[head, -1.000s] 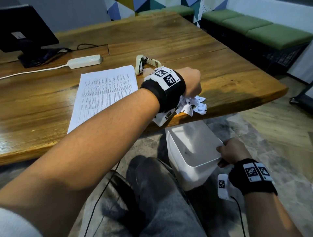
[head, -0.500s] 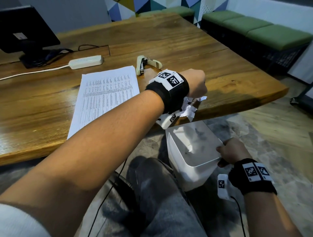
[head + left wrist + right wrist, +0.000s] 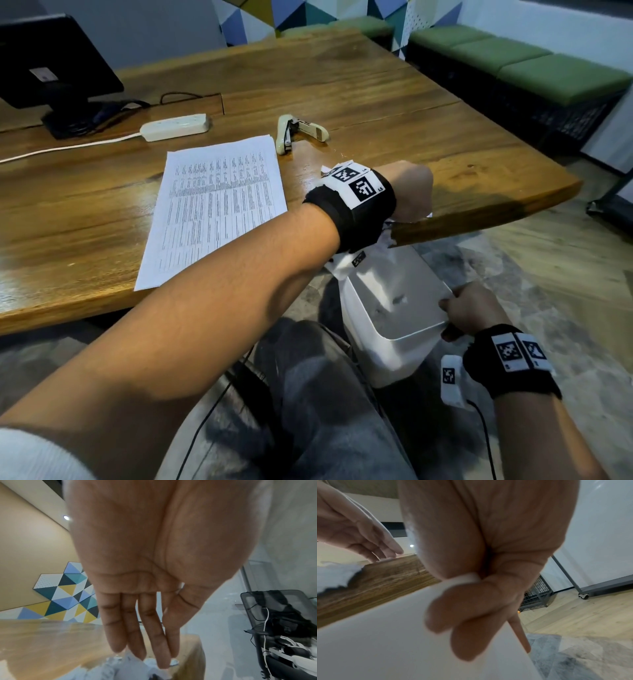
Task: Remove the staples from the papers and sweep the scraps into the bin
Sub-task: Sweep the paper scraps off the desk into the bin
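Note:
My left hand (image 3: 409,192) stands at the near edge of the wooden table (image 3: 376,102), fingers straight and pointing down (image 3: 154,635), pressing against white paper scraps (image 3: 126,666) at the edge. Most of the scraps are hidden behind that hand in the head view; a white sliver (image 3: 429,215) shows. A white bin (image 3: 387,356) hangs just below the table edge. My right hand (image 3: 469,311) grips its right rim, thumb and fingers curled round it (image 3: 471,608). A stack of printed papers (image 3: 219,205) lies on the table to the left.
A beige stapler (image 3: 298,132) lies open beyond the papers. A white power strip (image 3: 174,126) and a black monitor (image 3: 51,65) sit at the back left. My legs in grey trousers (image 3: 325,411) are under the table. Green benches (image 3: 531,68) line the far wall.
My left hand has swept the pile of scraps toward me to the table's edge; the heap once visible right of the hand is now almost hidden. The right hand keeps holding the bin.

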### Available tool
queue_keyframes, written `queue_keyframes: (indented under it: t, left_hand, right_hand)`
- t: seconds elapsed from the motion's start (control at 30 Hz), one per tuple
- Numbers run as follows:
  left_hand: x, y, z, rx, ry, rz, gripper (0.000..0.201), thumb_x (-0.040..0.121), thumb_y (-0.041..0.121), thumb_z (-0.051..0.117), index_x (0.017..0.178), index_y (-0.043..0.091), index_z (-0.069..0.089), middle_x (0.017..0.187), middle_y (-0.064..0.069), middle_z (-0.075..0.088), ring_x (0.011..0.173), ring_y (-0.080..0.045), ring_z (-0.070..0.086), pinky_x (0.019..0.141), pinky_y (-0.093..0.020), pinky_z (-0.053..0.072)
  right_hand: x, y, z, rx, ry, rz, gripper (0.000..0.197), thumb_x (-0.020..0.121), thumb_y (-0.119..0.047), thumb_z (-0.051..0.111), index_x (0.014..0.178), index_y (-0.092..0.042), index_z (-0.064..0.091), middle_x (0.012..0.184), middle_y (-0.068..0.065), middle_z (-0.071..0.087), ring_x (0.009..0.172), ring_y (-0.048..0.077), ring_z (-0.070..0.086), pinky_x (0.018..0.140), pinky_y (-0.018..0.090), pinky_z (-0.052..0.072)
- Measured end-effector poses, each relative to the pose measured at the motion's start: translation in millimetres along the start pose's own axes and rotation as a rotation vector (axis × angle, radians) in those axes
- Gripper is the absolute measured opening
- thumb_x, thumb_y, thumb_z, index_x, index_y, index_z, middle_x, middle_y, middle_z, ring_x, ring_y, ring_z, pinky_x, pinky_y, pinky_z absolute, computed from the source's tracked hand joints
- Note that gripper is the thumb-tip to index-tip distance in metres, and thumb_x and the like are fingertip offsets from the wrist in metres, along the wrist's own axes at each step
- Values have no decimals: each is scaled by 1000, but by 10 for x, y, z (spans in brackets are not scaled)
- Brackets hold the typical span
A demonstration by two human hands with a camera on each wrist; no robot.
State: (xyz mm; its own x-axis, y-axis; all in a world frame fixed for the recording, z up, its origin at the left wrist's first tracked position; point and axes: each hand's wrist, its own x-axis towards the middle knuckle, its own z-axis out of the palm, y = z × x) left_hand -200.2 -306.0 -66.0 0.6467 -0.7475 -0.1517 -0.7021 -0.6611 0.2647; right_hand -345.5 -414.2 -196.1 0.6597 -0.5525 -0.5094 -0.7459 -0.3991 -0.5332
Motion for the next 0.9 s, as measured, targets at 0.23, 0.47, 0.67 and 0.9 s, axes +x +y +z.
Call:
queue_keyframes:
  t: [0.23,0.47,0.67,0.9]
  left_hand:
    - [-17,11,-79,-189,-31,2,32,92,19,49,106,13,77,102,-3,76,88,-23,69,79,-31,57]
    - [-193,27,-15,-345,-8,74,31,94,22,51,109,19,77,106,-4,75,71,-11,67,61,-21,51]
    - [-230,-368,-398,-425,160,-10,34,98,15,43,112,19,74,120,4,72,80,3,66,71,-15,54]
    - [-86,-1087,-505,-114,165,-450,37,96,21,44,119,1,65,126,-20,65,103,-32,61,82,-30,43]
  right_hand:
    - [-55,51,-33,14,-8,-27,25,100,-9,53,89,7,69,72,30,76,59,42,76,67,53,65]
    - [-73,28,-62,32,-16,-26,26,101,-8,52,89,8,68,76,31,76,59,41,76,63,49,65]
    - [-78,60,-46,52,0,-34,29,100,-6,52,73,-1,63,74,30,74,60,44,76,64,52,65]
    - [-51,75,-57,28,-14,7,25,98,-8,54,84,6,68,66,25,75,51,35,75,63,48,66]
